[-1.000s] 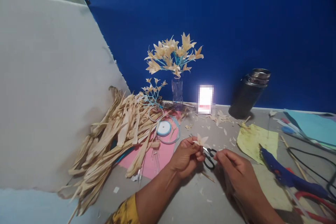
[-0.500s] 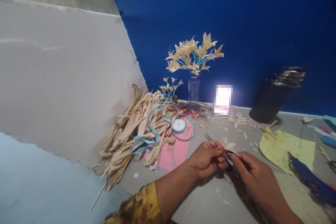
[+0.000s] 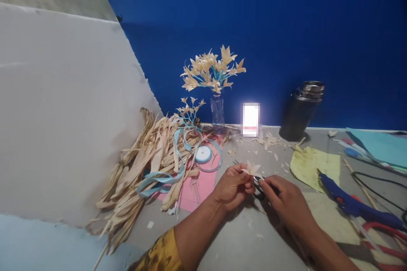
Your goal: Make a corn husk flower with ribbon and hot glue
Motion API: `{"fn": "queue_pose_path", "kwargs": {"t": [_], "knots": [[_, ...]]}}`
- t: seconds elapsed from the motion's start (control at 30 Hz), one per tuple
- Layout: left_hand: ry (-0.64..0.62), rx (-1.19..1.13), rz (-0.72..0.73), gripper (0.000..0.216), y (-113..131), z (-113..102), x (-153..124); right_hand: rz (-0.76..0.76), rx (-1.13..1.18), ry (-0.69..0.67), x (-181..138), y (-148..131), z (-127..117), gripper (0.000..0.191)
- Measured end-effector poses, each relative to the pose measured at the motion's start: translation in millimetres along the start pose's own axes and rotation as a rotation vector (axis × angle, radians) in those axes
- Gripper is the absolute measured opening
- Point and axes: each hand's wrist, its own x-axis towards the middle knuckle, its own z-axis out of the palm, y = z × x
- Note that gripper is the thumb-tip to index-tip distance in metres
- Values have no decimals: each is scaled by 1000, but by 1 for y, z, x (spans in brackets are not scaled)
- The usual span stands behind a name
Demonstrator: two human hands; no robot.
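Note:
My left hand (image 3: 232,186) is closed in a pinch on a small pale husk flower (image 3: 252,168), held just above the grey table. My right hand (image 3: 282,201) is closed too, its fingertips meeting the left hand at the flower's base. Small black-handled scissors (image 3: 259,186) show between the two hands; which hand grips them I cannot tell. A pile of dried corn husks (image 3: 143,169) lies to the left, with a blue ribbon spool (image 3: 203,154) and loose ribbon on a pink sheet (image 3: 197,186).
A glass vase of husk flowers (image 3: 218,110) stands at the back by a blue board. A dark metal flask (image 3: 300,112) stands at the back right. A yellow-green sheet (image 3: 313,167), a blue glue gun (image 3: 352,205), cables and red-handled scissors (image 3: 384,237) lie right.
The view swung left, then back right. Both hands stayed together on the flower and scissors. Loose blue ribbon now lies across the husk pile.

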Motion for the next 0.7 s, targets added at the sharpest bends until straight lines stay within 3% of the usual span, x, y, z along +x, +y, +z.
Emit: {"fn": "queue_pose_path", "kwargs": {"t": [0.4,0.7], "knots": [[-65,62,27,39,2,3,-3,-23,-73,-23,-1,3,2,48],[-11,153,16,42,-2,2,-1,-25,-146,-30,1,-5,-3,38]]}}
